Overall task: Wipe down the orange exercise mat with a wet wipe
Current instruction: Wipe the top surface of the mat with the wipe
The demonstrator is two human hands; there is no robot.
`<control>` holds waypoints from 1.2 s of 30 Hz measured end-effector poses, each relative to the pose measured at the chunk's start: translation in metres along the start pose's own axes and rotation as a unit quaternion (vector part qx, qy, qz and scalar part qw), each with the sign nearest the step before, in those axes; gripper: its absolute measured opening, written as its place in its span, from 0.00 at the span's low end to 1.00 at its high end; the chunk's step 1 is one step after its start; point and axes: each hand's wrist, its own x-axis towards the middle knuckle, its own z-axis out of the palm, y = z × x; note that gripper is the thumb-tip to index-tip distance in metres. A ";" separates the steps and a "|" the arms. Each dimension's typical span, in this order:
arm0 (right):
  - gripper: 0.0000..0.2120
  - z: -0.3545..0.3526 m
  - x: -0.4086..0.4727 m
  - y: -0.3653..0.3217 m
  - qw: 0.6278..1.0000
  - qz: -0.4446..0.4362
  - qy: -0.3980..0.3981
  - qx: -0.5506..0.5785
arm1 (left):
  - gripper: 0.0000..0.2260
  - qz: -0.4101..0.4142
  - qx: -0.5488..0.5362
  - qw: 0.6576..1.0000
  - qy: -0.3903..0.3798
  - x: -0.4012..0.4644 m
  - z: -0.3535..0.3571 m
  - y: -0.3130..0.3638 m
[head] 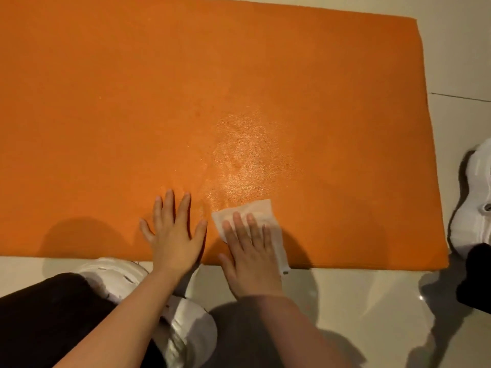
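Two white shoes stand on the pale floor nearest, a third at right. At the orange mat's near edge, the left hand lies flat, fingers spread, beside the right hand, whose straight fingers press one wet wipe. Beyond, a damp sheen, then bare mat.

- Floor: pale cream tile, glossy, taking soft reflections and dark shadows along the near side.
- Thin dark grout line runs across the tile at far right.
- Small bright glint of light on the tile, lower right (source out of view).
- No walls, furniture or windows in frame; lighting warm and rather dim.
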 end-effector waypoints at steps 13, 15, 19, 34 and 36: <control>0.34 -0.058 -0.025 0.032 0.967 -0.057 -0.086 -0.232 | 0.47 0.185 0.142 0.960 -0.152 -0.028 -0.045 -0.041; 0.32 -0.080 -0.028 0.026 0.960 -0.060 -0.073 -0.263 | 0.43 0.189 0.150 0.963 -0.121 -0.034 -0.050 -0.043; 0.25 -0.117 -0.026 0.014 0.957 -0.097 -0.012 -0.274 | 0.38 0.211 0.156 0.965 -0.018 -0.039 -0.068 -0.053; 0.20 -0.341 -0.061 -0.061 0.929 -0.095 0.195 -0.300 | 0.21 0.143 -0.097 0.927 0.332 -0.046 -0.240 0.024; 0.16 -0.365 -0.066 -0.052 0.924 -0.089 0.198 -0.314 | 0.21 0.164 -0.115 0.905 0.376 -0.046 -0.252 0.046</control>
